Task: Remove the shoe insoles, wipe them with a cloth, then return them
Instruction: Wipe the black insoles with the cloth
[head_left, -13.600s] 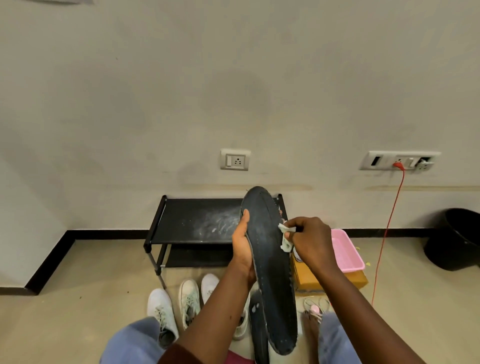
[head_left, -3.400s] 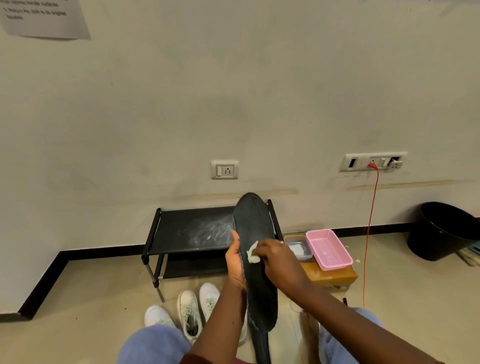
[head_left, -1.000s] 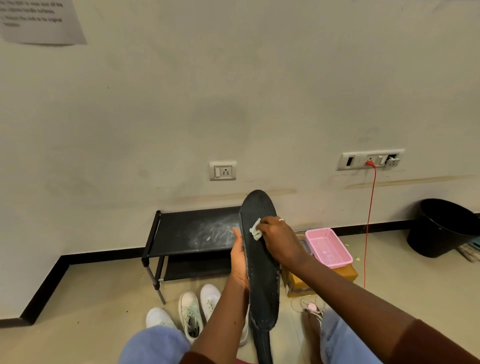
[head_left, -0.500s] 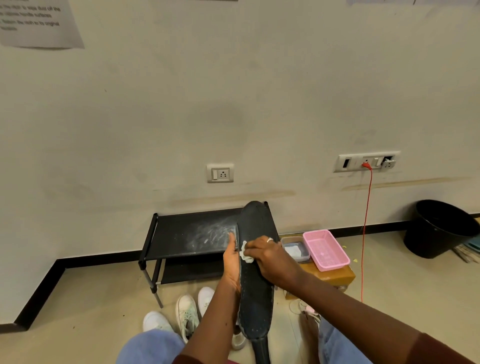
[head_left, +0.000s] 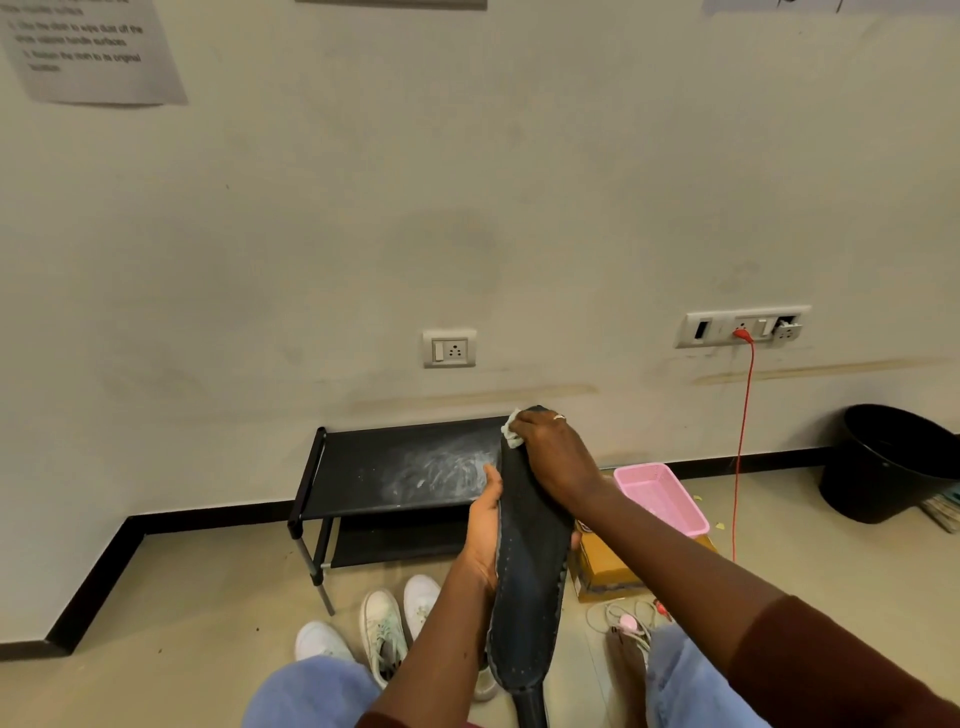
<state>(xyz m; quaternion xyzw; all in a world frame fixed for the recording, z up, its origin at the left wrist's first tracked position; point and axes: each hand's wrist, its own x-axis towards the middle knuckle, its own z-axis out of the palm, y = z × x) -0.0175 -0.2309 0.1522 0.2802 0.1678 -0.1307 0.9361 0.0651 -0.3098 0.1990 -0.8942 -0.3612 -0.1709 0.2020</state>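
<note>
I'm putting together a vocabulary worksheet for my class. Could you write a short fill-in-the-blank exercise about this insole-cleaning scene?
1. The right hand presses a small white ____ on the top end of the insole.
2. The left hand grips the insole near its middle, above ____ sneakers on the floor.
3. The basket right of the insole is ____.

Missing words: cloth; white; pink.
</note>
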